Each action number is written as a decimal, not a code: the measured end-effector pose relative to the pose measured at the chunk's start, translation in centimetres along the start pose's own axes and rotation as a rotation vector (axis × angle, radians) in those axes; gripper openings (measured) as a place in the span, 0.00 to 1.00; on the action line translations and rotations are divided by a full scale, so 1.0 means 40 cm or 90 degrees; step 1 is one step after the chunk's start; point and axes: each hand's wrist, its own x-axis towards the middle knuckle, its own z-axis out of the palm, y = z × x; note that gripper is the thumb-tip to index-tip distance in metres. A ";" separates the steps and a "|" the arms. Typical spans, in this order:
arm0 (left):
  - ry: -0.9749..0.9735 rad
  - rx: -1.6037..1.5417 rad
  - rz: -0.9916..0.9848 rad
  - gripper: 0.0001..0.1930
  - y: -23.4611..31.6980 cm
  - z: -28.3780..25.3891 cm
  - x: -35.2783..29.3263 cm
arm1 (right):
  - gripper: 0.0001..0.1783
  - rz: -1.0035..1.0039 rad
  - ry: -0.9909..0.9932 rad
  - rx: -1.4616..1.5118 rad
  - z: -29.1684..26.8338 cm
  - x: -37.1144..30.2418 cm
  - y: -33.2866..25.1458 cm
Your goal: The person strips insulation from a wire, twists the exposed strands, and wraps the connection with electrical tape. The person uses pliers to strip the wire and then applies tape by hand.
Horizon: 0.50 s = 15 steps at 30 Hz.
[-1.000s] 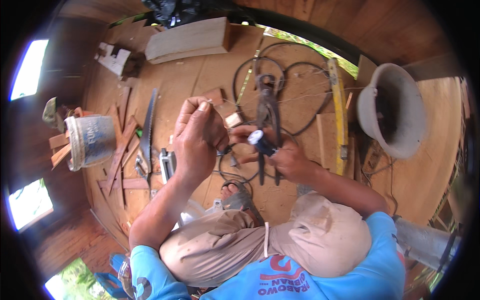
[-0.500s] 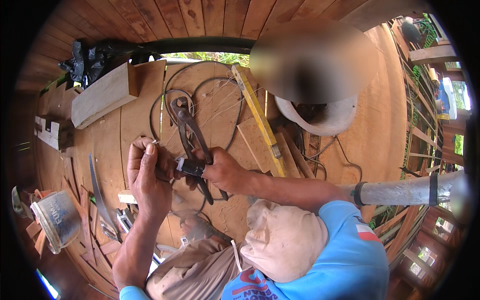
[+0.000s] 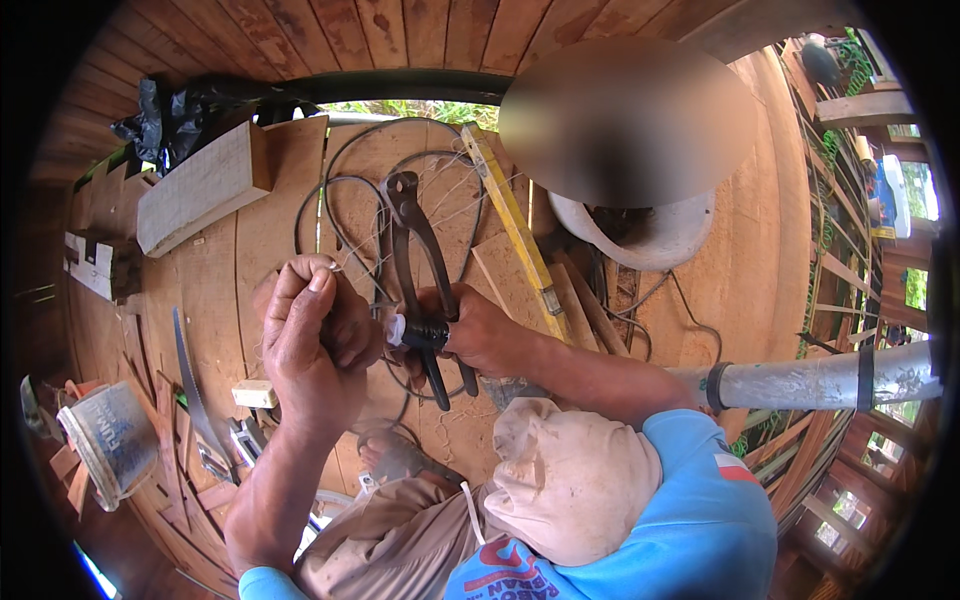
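Note:
My left hand (image 3: 318, 335) is closed, thumb and forefinger pinching a thin pale string (image 3: 350, 262). My right hand (image 3: 485, 330) grips a pair of dark metal pincers (image 3: 402, 215) with their jaws pointing away from me. The same hand also holds a short black cylinder (image 3: 428, 333) with a whitish end, which lies across the pincers' handles and points toward my left hand. What kind of thing this cylinder is, I cannot make out. Loose strands of string run from near the left hand toward a yellow spirit level (image 3: 515, 230).
A dark cable (image 3: 345, 130) loops over the plank floor beyond my hands. A handsaw (image 3: 190, 385) and a dirty white bucket (image 3: 110, 440) lie at left, near a thick timber block (image 3: 200, 190). A white basin (image 3: 680, 235) stands far right, below a blurred patch.
My right hand has shifted right and slightly away with the pincers and black cylinder. My left hand has moved slightly right and away, still pinching the string.

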 end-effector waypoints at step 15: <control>-0.240 -0.111 0.008 0.07 -0.182 0.461 0.315 | 0.12 -0.549 0.313 0.127 -0.216 -0.223 -0.132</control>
